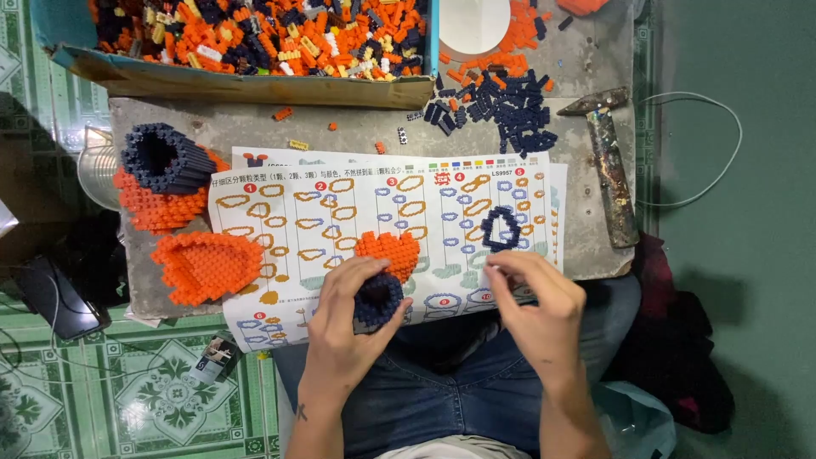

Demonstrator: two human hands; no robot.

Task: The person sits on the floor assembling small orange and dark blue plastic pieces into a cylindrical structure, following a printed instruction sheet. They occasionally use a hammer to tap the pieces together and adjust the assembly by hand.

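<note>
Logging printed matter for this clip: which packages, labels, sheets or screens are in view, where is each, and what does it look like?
Instruction sheet: flat on the grey table, just beyond the hands; white rectangle with rows of orange and dark blue outline diagrams and red numbered circles.
Cardboard box: far edge of the table; brown walls, teal inside, filled with orange, dark and yellow bricks.
Phone: left of the table; dark, screen blank.
Small packet: on the tiled floor; too small to describe.

cardboard box (pixel 255 81) top left — instruction sheet (pixel 374 212) below.
</note>
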